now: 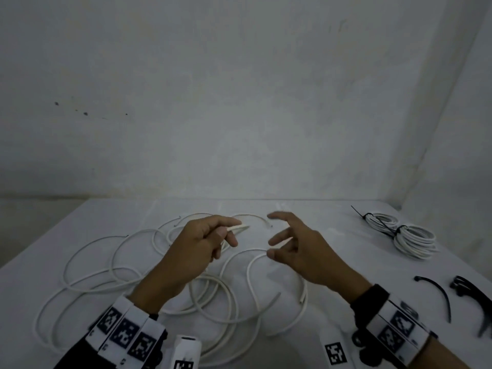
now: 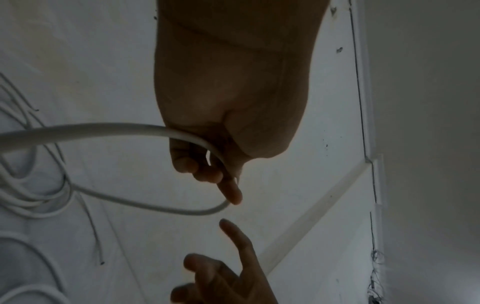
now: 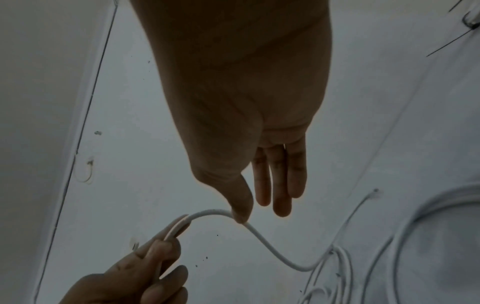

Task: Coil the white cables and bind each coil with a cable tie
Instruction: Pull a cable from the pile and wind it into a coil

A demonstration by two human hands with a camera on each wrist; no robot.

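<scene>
Above table (image 1: 111, 217), left hand (image 1: 197, 246) gripping cable (image 1: 237, 228)

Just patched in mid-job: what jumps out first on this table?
The left hand pinches the end of a white cable above the table's middle, with the right hand open beside it. Below them sprawls a tangle of loose cables. At the far right lie two tied coils, and nearer, spare black ties.

White table (image 1: 332, 265) against bare grey wall (image 1: 239, 102).
</scene>
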